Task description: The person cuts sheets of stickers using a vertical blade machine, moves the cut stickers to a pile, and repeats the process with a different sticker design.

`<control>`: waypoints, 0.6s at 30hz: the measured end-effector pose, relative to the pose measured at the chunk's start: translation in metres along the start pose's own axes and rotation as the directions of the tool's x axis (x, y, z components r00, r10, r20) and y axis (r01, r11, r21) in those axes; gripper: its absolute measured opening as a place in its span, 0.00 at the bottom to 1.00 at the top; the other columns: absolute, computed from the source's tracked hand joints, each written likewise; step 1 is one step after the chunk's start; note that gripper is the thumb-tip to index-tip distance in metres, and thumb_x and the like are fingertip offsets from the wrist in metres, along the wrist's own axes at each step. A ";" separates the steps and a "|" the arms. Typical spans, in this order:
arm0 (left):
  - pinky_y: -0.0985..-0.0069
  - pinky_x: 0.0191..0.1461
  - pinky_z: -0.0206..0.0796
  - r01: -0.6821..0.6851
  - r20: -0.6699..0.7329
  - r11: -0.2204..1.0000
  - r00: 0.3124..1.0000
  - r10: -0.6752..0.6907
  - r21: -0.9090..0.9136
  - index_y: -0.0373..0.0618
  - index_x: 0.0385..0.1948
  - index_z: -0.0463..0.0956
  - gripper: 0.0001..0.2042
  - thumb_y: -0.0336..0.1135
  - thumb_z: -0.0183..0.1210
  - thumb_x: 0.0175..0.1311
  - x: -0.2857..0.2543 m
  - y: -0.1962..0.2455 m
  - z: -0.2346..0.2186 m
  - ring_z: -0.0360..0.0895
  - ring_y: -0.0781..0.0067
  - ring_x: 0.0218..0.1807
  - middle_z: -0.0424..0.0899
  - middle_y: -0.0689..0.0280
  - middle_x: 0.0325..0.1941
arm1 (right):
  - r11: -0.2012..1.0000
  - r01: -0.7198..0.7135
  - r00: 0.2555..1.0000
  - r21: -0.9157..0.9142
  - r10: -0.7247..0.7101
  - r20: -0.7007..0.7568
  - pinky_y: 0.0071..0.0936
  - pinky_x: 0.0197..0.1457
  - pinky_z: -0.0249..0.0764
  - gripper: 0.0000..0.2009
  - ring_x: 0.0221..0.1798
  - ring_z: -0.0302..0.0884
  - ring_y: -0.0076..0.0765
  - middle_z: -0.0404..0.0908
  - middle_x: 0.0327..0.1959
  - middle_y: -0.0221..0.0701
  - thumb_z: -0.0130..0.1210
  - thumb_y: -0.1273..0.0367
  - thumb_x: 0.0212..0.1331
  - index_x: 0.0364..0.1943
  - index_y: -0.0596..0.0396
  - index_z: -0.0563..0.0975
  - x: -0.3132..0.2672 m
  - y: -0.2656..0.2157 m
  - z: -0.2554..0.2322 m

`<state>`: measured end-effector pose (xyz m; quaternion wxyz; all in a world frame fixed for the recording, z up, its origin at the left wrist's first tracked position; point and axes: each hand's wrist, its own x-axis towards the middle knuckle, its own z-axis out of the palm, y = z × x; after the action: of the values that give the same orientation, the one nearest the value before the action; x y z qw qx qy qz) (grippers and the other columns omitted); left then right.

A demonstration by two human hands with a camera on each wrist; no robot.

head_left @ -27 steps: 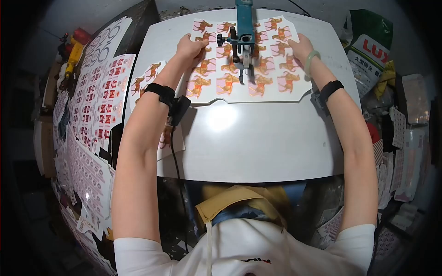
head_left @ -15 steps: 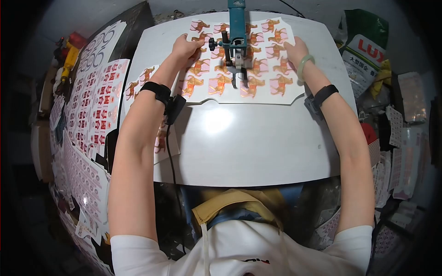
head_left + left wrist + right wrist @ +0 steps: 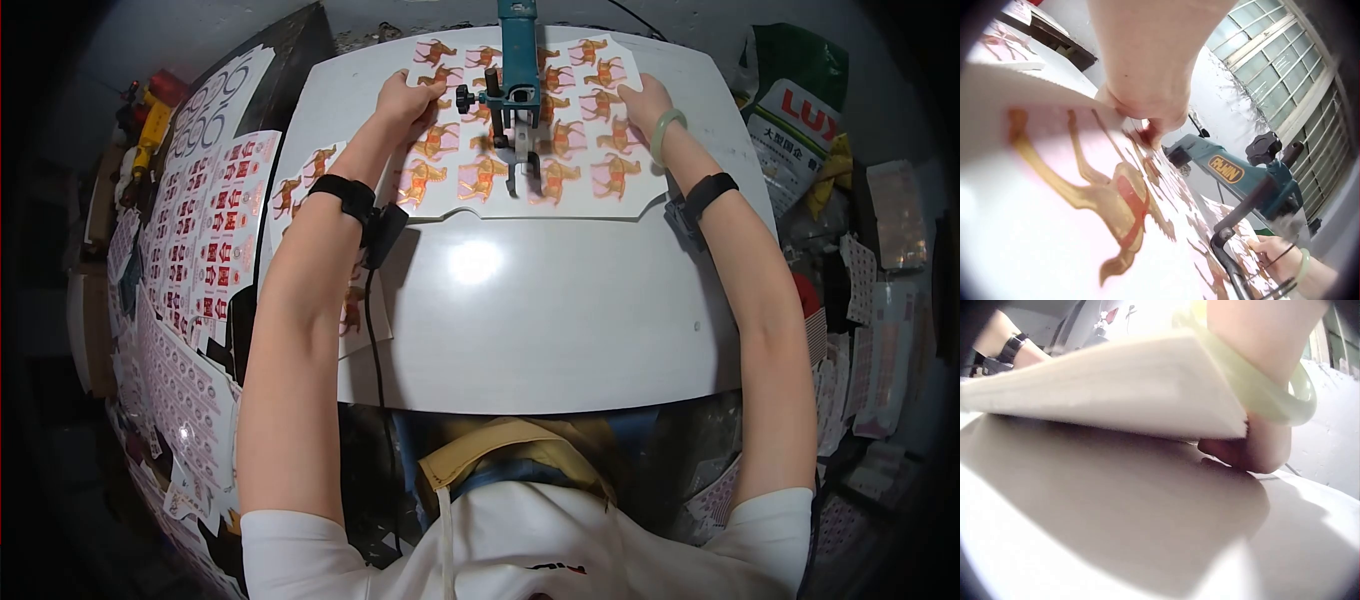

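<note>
A thick white board (image 3: 560, 208) printed with rows of brown-orange horses lies under the teal machine arm (image 3: 519, 50). The left hand (image 3: 405, 103) grips the board's left edge, its thumb on top. At the right edge, the right hand (image 3: 648, 106) holds the board between thumb and fingers, a pale green bangle at its wrist. In the right wrist view the board's edge (image 3: 1116, 394) is raised above the tabletop, with curled fingers (image 3: 1235, 453) under its corner. The machine's metal foot (image 3: 522, 150) stands over the printed rows; its contact with the board cannot be told.
More horse-printed pieces (image 3: 350, 310) lie at the left of the white table (image 3: 560, 320), partly under the left forearm. Red-printed sheets (image 3: 215, 230) are stacked farther left. A green and white sack (image 3: 790, 120) stands at the right. A black cable (image 3: 376, 350) hangs from the left wrist.
Against the machine foot, the board has shifted slightly, its near edge now a little farther from the body than half a second ago. Both hands keep their hold; the head view has moved slightly.
</note>
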<state>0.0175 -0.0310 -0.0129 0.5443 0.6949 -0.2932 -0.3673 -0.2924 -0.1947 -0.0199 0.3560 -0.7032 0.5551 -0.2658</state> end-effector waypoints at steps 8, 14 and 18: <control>0.76 0.15 0.58 0.037 -0.004 0.999 0.999 -0.037 -0.012 0.35 0.71 0.37 0.45 0.24 0.63 0.57 0.005 0.009 0.004 0.69 0.78 0.16 0.74 0.64 0.21 | 0.999 -0.020 1.000 0.033 0.020 0.016 0.34 0.34 0.79 0.18 0.37 0.83 0.40 0.82 0.42 0.44 0.54 0.67 0.56 0.49 0.62 0.75 0.009 -0.003 0.000; 0.76 0.16 0.60 0.062 0.009 0.997 0.998 -0.061 -0.041 0.34 0.71 0.36 0.46 0.24 0.64 0.56 0.011 0.014 0.006 0.69 0.77 0.17 0.75 0.63 0.23 | 0.998 -0.027 0.999 0.057 0.025 0.025 0.35 0.33 0.78 0.18 0.36 0.83 0.40 0.82 0.39 0.45 0.54 0.67 0.56 0.49 0.63 0.75 0.017 -0.002 0.002; 0.84 0.17 0.57 -0.014 -0.029 1.000 0.999 0.014 0.009 0.27 0.64 0.51 0.40 0.33 0.69 0.54 0.016 0.009 0.008 0.66 0.86 0.18 0.73 0.69 0.25 | 0.998 0.003 1.000 0.060 -0.004 0.011 0.35 0.32 0.78 0.18 0.34 0.83 0.40 0.82 0.39 0.45 0.54 0.67 0.56 0.49 0.63 0.75 0.024 0.001 0.003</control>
<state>0.0197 -0.0500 -0.0086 0.5480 0.7006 -0.2917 -0.3519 -0.2853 -0.2177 -0.0230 0.3796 -0.6947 0.5436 -0.2790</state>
